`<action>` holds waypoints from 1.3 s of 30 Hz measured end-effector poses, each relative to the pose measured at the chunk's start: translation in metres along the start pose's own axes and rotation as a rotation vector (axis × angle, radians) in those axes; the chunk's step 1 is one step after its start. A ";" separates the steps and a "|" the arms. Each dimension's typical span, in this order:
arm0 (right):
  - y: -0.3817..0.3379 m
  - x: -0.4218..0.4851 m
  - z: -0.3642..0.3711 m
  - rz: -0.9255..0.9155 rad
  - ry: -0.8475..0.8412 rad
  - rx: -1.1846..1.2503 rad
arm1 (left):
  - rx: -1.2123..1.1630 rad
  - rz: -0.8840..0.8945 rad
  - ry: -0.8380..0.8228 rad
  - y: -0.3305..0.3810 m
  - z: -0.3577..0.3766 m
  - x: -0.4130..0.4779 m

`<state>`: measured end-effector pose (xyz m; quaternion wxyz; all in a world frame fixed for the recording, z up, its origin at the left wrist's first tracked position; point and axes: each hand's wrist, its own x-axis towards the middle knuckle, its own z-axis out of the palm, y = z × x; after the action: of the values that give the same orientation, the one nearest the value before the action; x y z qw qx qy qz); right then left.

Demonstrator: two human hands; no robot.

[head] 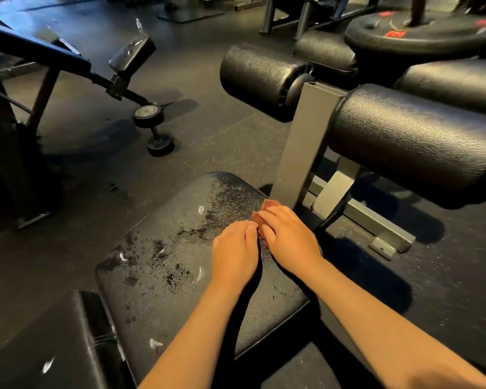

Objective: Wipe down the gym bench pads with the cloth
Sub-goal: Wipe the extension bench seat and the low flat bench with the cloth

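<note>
Cloth [269,205] — small, reddish, bunched on far right corner of seat pad [166,262], just beside grey post [303,141]. Soft and light, I judge; folds easily, so better hold bunched middle and press flat. My right hand [291,238] grasps it, fingers curled over. Left hand [235,249] touches its edge — whether it pinches, I cannot tell. Pad looks wet, maybe slippery.
</note>
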<state>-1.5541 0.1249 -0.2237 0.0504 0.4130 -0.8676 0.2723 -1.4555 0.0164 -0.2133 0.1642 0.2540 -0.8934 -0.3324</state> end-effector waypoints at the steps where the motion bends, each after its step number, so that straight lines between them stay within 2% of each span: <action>1: 0.004 -0.001 -0.001 0.007 -0.017 -0.006 | -0.036 0.001 -0.002 -0.001 0.001 -0.001; 7: 0.012 0.041 0.003 0.114 -0.113 -0.025 | -0.052 0.020 0.028 0.004 0.009 -0.007; 13: 0.016 -0.011 -0.012 0.241 -0.015 -0.033 | 0.036 0.018 0.062 0.010 0.028 -0.007; 20: 0.023 0.024 -0.014 0.385 -0.131 0.106 | 0.067 0.015 0.039 0.026 0.041 0.004; 26: 0.023 -0.043 -0.036 0.508 -0.086 0.010 | 0.017 0.111 -0.026 0.030 0.037 -0.032; 29: 0.012 -0.089 -0.037 0.576 -0.039 0.021 | 0.105 0.218 -0.065 0.025 0.039 -0.065; 33: -0.001 -0.110 -0.029 0.577 0.044 0.089 | 0.156 0.285 -0.056 0.017 0.041 -0.086; 39: 0.008 -0.079 -0.030 0.557 0.023 0.099 | 0.115 0.258 -0.022 0.018 0.036 -0.098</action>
<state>-1.5120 0.1986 -0.2268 -0.0368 0.1575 -0.9326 0.3225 -1.3985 0.1010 -0.2395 0.1809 0.1426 -0.9379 -0.2593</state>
